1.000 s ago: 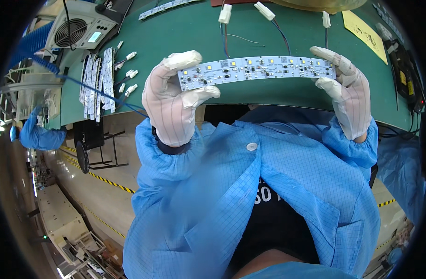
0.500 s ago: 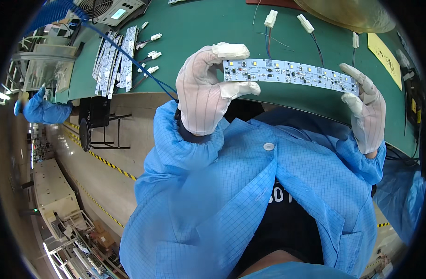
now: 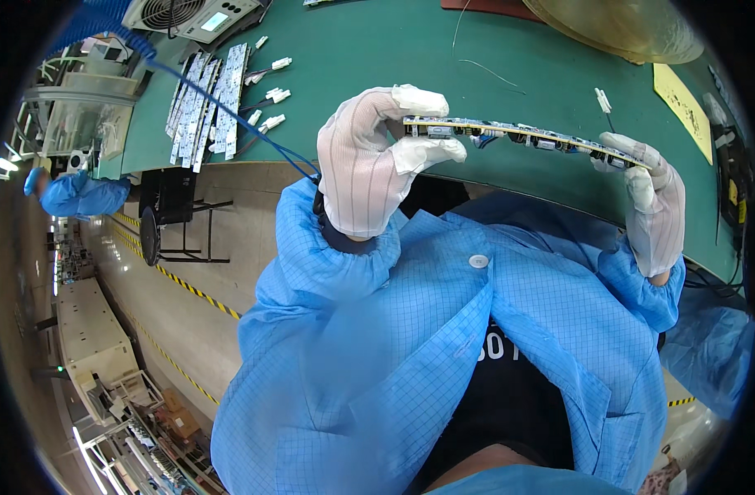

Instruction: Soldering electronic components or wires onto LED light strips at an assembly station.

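Note:
A long, narrow LED circuit board (image 3: 526,133) is held up edge-on above the near edge of the green workbench. My left hand (image 3: 365,161), in a striped white glove with covered fingertips, pinches its left end between thumb and finger. At the right end, my right hand (image 3: 656,194), gloved the same way, grips the board. Components show along its lower side, while its broad face is turned mostly out of sight. A white connector (image 3: 603,101) on a dark wire sticks up behind the right end.
Several LED boards (image 3: 204,107) with white plugs lie stacked at the bench's left. Behind them stands a grey device with a fan and small screen (image 3: 200,18). A blue cord (image 3: 229,115) crosses nearby. A yellow card (image 3: 682,111) lies at right. Another person (image 3: 84,194) is far left.
Both hands have tilted the circuit board from its face toward me to edge-on. Two of the white connectors that stood up behind it have dropped out of view.

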Action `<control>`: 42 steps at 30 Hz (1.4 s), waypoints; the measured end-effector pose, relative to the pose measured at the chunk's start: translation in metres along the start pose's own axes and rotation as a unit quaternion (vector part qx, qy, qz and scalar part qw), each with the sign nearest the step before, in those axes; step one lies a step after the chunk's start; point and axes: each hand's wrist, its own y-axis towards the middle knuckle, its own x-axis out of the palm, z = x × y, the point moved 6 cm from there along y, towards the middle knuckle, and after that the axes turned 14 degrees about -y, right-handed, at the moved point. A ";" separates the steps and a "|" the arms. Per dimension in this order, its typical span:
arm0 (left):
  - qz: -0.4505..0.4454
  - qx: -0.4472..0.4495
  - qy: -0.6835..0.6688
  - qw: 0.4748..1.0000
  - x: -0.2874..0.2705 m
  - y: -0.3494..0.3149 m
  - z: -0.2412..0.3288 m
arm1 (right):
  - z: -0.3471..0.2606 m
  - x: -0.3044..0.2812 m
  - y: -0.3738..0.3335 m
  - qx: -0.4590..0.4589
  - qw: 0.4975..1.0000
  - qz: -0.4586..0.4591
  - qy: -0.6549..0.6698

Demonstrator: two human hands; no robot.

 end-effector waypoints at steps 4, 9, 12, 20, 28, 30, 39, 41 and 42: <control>0.009 0.002 0.004 1.000 -0.001 -0.001 0.000 | -0.004 0.002 0.002 -0.016 1.000 0.004 0.015; 0.013 -0.035 -0.006 0.999 0.000 0.001 -0.001 | -0.001 0.001 0.002 -0.003 1.000 0.000 0.019; 0.014 -0.017 -0.007 1.000 -0.001 0.000 -0.004 | 0.002 0.001 0.002 0.003 1.000 -0.001 0.030; 0.064 -0.065 -0.076 0.993 0.001 0.000 -0.007 | -0.004 0.001 0.002 0.008 0.997 -0.004 0.081; 0.060 -0.143 -0.090 0.984 -0.010 0.018 -0.002 | -0.024 0.000 0.001 -0.001 0.998 0.029 0.059; 0.034 -0.046 0.042 0.997 -0.037 0.035 0.001 | -0.025 0.001 0.000 -0.046 0.995 0.028 0.083; 0.105 -0.055 0.215 0.969 -0.173 0.120 -0.050 | 0.009 0.002 0.001 0.043 0.990 0.025 0.135; 0.103 -0.020 0.168 0.980 -0.176 0.140 -0.073 | 0.016 0.002 0.002 0.069 0.987 0.022 0.142; 0.214 -0.098 0.049 0.971 -0.169 0.144 -0.088 | 0.015 0.001 0.004 0.067 0.987 0.023 0.143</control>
